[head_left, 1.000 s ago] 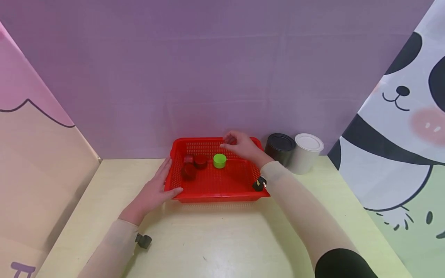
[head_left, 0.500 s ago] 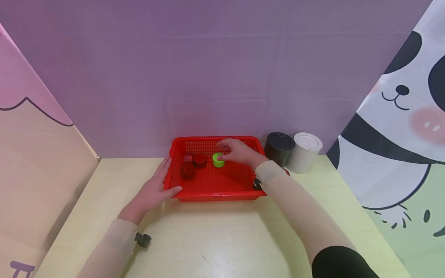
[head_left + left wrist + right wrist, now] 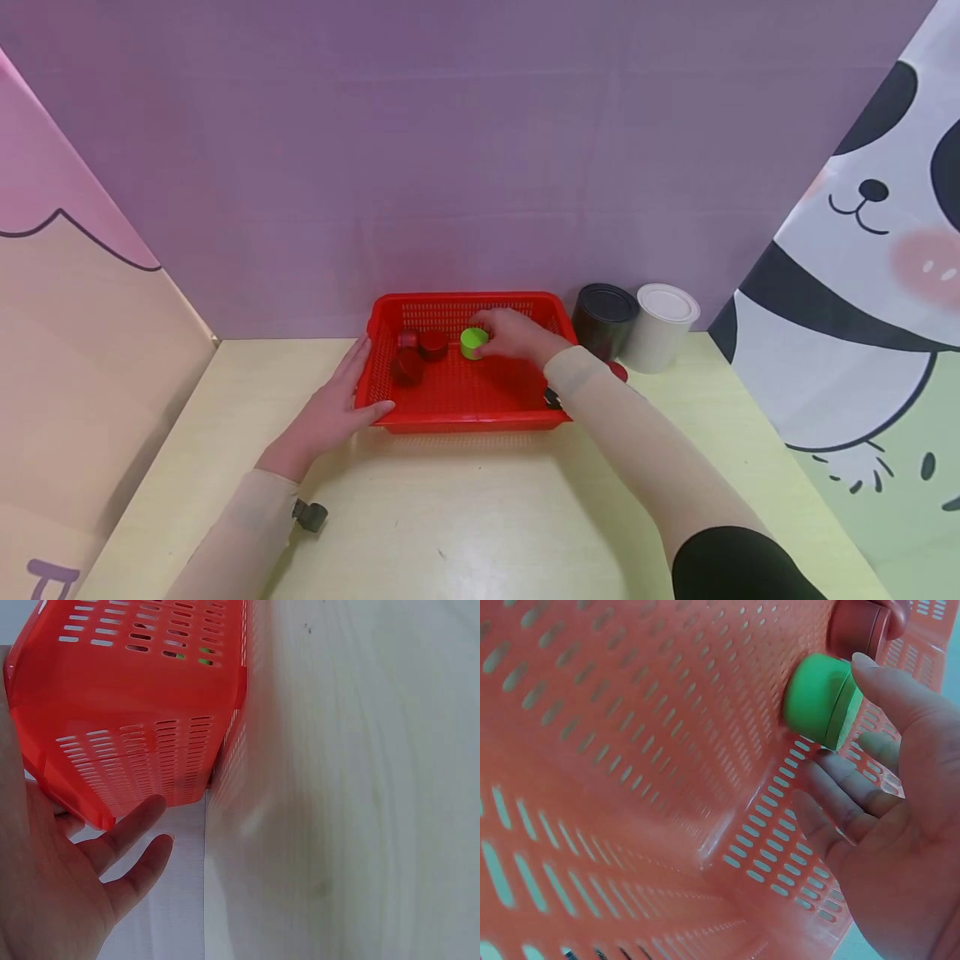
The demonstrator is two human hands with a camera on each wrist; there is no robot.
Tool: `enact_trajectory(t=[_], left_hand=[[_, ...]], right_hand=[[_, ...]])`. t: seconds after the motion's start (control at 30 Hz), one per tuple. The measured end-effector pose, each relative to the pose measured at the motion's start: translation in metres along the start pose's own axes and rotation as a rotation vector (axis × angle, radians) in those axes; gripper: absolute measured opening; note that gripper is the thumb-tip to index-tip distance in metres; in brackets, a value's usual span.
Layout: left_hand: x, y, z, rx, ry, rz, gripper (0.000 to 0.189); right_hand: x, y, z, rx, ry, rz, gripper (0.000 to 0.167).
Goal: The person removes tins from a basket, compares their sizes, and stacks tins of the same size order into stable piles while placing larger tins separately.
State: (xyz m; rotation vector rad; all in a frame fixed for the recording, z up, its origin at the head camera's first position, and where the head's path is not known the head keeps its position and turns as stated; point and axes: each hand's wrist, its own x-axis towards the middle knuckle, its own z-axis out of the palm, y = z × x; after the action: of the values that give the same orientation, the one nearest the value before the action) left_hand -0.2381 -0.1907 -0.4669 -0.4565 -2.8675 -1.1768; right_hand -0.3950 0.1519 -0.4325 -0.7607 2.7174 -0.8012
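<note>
Red basket lies with its long axis left to right; at its left rim we see the left hand, fingers straight. Inside, the green cup stands upright, round top upward; the right hand curves around it; whether gripping, we cannot tell.

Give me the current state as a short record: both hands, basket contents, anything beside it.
Left hand: at the left end of the red basket, thumb over the near rim
Right hand: inside the basket, thumb and fingers about the green container; firm grip unclear
Contents: green container, right of three grouped red objects
Beside basket, right: black can, then white can, both upright
Partly hidden: another red object behind the right sleeve
</note>
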Motion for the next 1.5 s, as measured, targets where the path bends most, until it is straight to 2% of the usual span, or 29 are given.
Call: enact_trajectory(t=[0.23,0.43,0.77,1.03,1.5], left_hand=[[0.0005,-0.0005,-0.0006,0.001,0.004,0.004,0.118],[-0.0001,0.0027,-0.0026,0.001,-0.001,-0.004,0.118],[-0.0001,0.0005,-0.0004,-0.013,-0.005,-0.007,0.120],[-0.0001,0.0003,-0.0003,-0.010,0.000,0.001,0.119],[0.0004,0.0007,-0.0007,0.002,0.001,-0.007,0.119]], right_hand=[[-0.0027,-0.0051,-0.0008,0.031,-0.044,0.034,0.065],[-0.0040,-0.0064,-0.0015,0.010,-0.066,0.022,0.066],[-0.0020,0.0000,0.0044,0.093,-0.078,0.039,0.052],[-0.0039,-0.0013,0.0052,0.079,-0.091,0.059,0.049],[-0.0032,-0.0060,0.0030,0.080,-0.073,0.024,0.059]])
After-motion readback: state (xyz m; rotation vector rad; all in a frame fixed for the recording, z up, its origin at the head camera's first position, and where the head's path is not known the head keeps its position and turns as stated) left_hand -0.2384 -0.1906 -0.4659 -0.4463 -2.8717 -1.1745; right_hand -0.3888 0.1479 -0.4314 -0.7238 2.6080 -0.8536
